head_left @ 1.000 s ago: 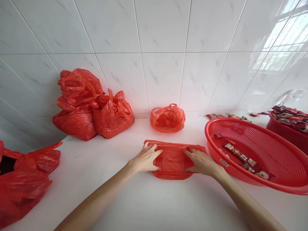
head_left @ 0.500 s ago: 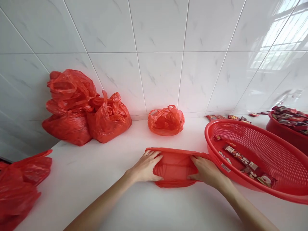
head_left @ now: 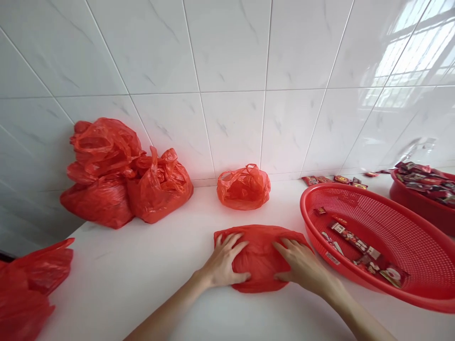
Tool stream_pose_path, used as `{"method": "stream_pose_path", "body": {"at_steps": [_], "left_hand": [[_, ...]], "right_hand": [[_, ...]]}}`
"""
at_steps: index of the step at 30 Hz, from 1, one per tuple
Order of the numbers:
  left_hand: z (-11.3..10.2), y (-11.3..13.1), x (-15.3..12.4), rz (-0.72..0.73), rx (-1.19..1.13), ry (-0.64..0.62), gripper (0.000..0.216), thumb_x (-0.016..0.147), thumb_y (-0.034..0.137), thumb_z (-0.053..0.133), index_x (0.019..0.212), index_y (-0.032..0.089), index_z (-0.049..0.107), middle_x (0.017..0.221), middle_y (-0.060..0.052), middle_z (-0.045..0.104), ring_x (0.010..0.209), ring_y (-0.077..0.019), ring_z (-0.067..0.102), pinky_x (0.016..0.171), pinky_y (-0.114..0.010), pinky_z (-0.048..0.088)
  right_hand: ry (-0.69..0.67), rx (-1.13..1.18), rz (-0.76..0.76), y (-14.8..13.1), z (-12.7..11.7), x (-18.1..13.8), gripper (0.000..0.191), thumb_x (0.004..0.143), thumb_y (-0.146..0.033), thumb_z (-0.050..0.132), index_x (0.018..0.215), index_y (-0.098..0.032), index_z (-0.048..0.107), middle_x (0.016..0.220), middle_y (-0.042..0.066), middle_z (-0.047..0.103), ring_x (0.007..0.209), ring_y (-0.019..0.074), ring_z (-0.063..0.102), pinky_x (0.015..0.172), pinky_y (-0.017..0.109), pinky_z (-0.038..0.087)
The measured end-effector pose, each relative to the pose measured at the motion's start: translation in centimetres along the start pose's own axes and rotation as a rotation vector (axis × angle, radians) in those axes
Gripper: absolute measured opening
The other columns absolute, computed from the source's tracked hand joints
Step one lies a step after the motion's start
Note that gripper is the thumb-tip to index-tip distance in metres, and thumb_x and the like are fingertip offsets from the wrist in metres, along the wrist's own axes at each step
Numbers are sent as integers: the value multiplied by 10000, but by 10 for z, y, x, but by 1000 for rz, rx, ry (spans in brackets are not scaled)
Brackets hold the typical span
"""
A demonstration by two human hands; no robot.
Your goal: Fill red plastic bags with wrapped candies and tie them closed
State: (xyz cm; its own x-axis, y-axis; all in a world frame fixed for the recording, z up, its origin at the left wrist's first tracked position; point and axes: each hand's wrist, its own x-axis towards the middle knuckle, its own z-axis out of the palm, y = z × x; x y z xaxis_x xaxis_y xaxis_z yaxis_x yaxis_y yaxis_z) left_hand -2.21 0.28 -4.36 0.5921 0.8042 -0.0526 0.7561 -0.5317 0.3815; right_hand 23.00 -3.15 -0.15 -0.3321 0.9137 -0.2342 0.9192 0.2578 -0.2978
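A flat red plastic bag [head_left: 261,258] lies on the white counter [head_left: 142,274] in front of me. My left hand [head_left: 223,263] rests on its left part with fingers spread flat. On the bag's right part, my right hand [head_left: 302,267] also presses down with fingers stretched out. Neither hand grips anything. Just right of the bag stands a red mesh basket [head_left: 408,227] with several wrapped candies [head_left: 355,244] in it.
A small filled red bag [head_left: 243,187] sits by the tiled wall behind. A heap of fuller red bags [head_left: 121,177] stands at back left, another red bag [head_left: 28,284] at the left edge. A red bowl of candies [head_left: 426,189] is far right; loose candies [head_left: 330,180] lie along the wall.
Both hands have shifted from holding the bag's sides to lying flat on top of it. The bag looks flattened. The view has tilted slightly.
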Motion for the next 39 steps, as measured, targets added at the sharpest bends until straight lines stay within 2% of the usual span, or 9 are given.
{"method": "stream_pose_path", "body": {"at_steps": [3, 8, 14, 17, 20, 25, 29, 33, 39], "left_hand": [[5, -3, 2, -10, -29, 8, 871, 691, 531, 795, 1451, 205, 519, 1560, -200, 420, 1406, -436, 412, 1161, -704, 217], [9, -10, 0, 57, -37, 98, 869, 663, 516, 814, 1425, 203, 539, 1510, -196, 481, 1373, -429, 445, 1132, -693, 272], [19, -14, -6, 198, -6, 406, 451, 803, 351, 677, 1227, 199, 646, 1296, -137, 669, 1179, -324, 616, 1058, -560, 396], [24, -9, -8, 188, -4, 556, 270, 869, 297, 601, 1109, 200, 678, 1165, -108, 727, 1092, -286, 660, 1026, -522, 407], [27, -3, -10, 153, -11, 636, 196, 906, 268, 555, 1036, 205, 688, 1089, -92, 748, 1035, -263, 680, 998, -499, 410], [27, 6, -12, 135, -23, 672, 174, 893, 263, 565, 991, 204, 696, 1059, -78, 754, 1001, -256, 694, 960, -476, 432], [23, 11, -14, 154, -41, 733, 158, 894, 257, 563, 969, 209, 694, 1027, -62, 756, 978, -238, 703, 942, -444, 457], [22, 19, -19, 151, -34, 777, 153, 900, 255, 549, 957, 211, 684, 995, -58, 764, 974, -245, 710, 936, -451, 476], [26, 27, -39, 126, -69, 689, 211, 896, 245, 569, 1076, 216, 676, 1124, -73, 754, 1082, -270, 698, 1135, -602, 363]], "right_hand": [[-14, 13, 92, 6, 4, 3, 589, 774, -364, 772, 1274, -89, 628, 1231, 221, 668, 1106, 394, 644, 896, 466, 523], [-9, 28, 83, 11, 6, 3, 619, 782, -369, 762, 1303, -79, 598, 1294, 233, 634, 1166, 387, 618, 940, 446, 504], [17, -14, 20, 3, -1, -1, 403, 821, -288, 710, 1183, -120, 655, 1262, 202, 647, 1135, 357, 632, 905, 416, 515], [70, -61, -31, -1, -2, -2, 290, 871, -233, 640, 1139, -127, 671, 1274, 198, 645, 1159, 349, 622, 888, 395, 513], [125, -90, -93, -2, 1, -1, 245, 874, -225, 635, 1099, -140, 679, 1228, 173, 667, 1141, 333, 620, 898, 391, 499], [127, -133, -121, -1, 4, 3, 318, 827, -324, 705, 1095, -158, 665, 1193, 155, 676, 1122, 343, 616, 920, 422, 474], [41, -125, -36, 3, 5, 5, 361, 836, -386, 699, 1115, -164, 641, 1143, 152, 701, 1030, 335, 673, 768, 357, 497], [41, -109, -20, 5, 4, 7, 357, 856, -418, 678, 1115, -177, 630, 1155, 142, 706, 984, 308, 697, 686, 304, 484], [55, -104, -21, 5, 4, 13, 340, 862, -404, 682, 1074, -138, 660, 1142, 176, 704, 1025, 336, 686, 787, 358, 522]]}}
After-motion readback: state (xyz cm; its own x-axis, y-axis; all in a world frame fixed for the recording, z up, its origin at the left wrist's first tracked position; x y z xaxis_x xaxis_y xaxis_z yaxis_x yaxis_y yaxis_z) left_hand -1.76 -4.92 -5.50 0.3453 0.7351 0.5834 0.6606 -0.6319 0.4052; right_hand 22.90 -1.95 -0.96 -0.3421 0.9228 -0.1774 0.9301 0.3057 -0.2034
